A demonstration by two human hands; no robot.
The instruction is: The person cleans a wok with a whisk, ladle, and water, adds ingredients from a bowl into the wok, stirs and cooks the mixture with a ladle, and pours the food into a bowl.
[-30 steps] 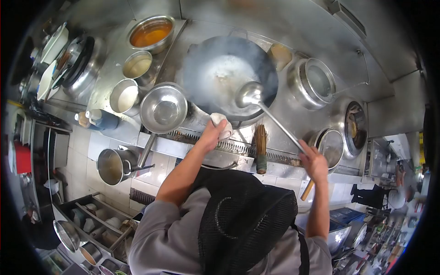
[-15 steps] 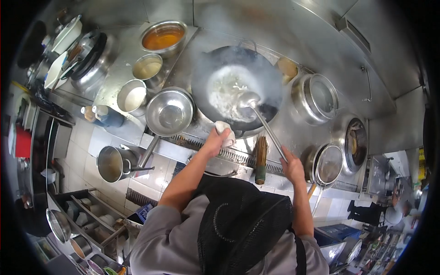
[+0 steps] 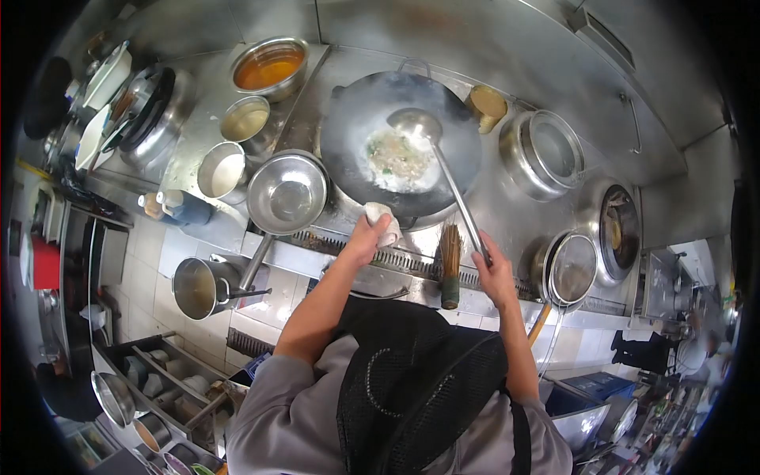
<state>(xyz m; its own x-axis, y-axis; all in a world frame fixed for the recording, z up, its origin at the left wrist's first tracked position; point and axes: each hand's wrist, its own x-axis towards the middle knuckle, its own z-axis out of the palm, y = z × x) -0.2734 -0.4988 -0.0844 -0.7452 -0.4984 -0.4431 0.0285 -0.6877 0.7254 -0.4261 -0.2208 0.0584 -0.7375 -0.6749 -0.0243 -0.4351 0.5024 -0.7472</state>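
A large dark wok [image 3: 342, 134] stands on the range, with steam rising from it. Inside it a pale, bubbling mixture [image 3: 396, 162] shows light pieces and green bits. My left hand [image 3: 364, 240] is closed on a folded white cloth [image 3: 385, 229] at the wok's near rim; whether a wok handle is under the cloth is hidden. In my right hand [image 3: 495, 271] is the long handle of a metal ladle [image 3: 453, 182]. The ladle's bowl lies in the wok, at the far side of the food.
A bamboo brush [image 3: 450, 269] lies between my hands. Left of the wok are a strainer bowl [image 3: 286, 202], pots and a basin of orange liquid [image 3: 269, 73]. Steel pots [image 3: 522, 154] and a mesh strainer [image 3: 573, 269] stand right. Another person [image 3: 693, 352] is far right.
The ladle's bowl has moved from the near side of the food to its far side. Steam has thinned, and green bits now show. My left hand stays at the near rim with the cloth.
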